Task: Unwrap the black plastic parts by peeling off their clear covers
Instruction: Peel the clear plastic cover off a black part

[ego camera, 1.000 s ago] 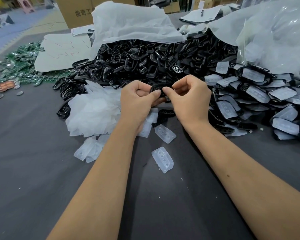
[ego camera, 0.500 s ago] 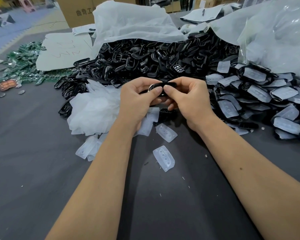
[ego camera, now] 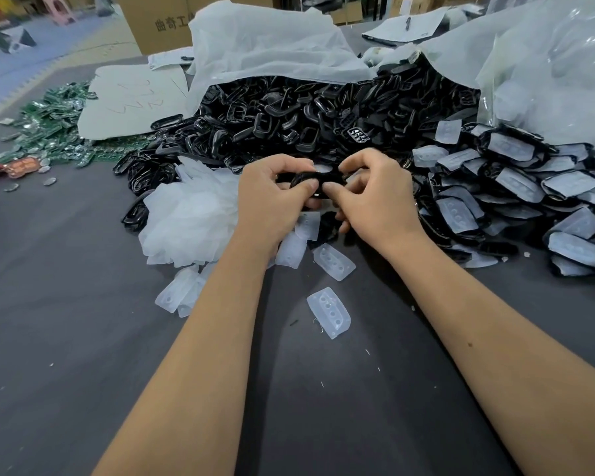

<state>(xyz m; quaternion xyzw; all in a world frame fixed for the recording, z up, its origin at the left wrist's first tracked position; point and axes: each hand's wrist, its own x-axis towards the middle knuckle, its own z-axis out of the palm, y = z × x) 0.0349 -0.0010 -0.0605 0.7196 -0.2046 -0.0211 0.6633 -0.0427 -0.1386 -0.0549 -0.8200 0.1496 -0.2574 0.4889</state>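
Observation:
Both hands meet over the middle of the dark table. My left hand (ego camera: pixel 272 197) and my right hand (ego camera: pixel 375 197) each pinch one end of a single black plastic part (ego camera: pixel 318 179), thumbs on its near edge. A pale patch of clear cover shows on top of the part between the fingers. Behind the hands lies a large heap of bare black parts (ego camera: pixel 306 121). To the right lies a pile of black parts still in clear covers (ego camera: pixel 516 187). Peeled clear covers (ego camera: pixel 328 312) lie loose on the table below the hands.
A mound of peeled clear covers (ego camera: pixel 186 218) sits left of my left hand. White plastic sheeting (ego camera: pixel 272 46) drapes over the black heap. Green circuit boards (ego camera: pixel 52 121) are scattered far left. A cardboard box (ego camera: pixel 165 22) stands at the back.
The hands have shifted the black part slightly and turned it between their fingertips; the thumbs now press along its near edge. The view has tilted a little.

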